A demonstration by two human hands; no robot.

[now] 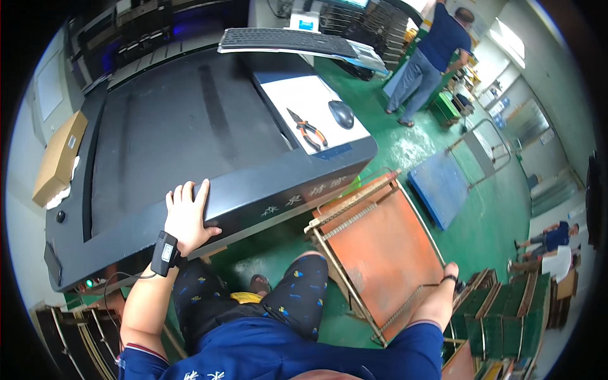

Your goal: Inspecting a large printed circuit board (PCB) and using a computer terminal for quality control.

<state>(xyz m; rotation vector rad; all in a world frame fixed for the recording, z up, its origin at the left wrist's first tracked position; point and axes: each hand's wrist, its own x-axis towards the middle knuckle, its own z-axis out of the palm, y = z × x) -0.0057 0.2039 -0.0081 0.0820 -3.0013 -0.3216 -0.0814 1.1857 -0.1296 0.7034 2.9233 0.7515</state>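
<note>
My left hand [188,215] lies on the front edge of a large black machine [247,183], fingers stretched out and nothing held. Its wrist wears a black device [164,253] with a thin cable. On my right, my forearm reaches across an orange-topped rack [380,253] with metal rails and coiled springs. My right hand [451,270] is at the rack's right-hand rail; its fingers are hidden, so its grip cannot be made out. On the machine's right side, pliers [308,130] with orange-and-black handles and a black mouse [341,114] lie on white paper [297,95].
A keyboard [285,42] sits on a raised shelf behind the machine. A cardboard box [60,158] stands at its left. Beyond the rack is a blue platform trolley [440,190]. Green racks [500,316] stand at right. One person [427,57] stands farther back; another [554,237] is at far right.
</note>
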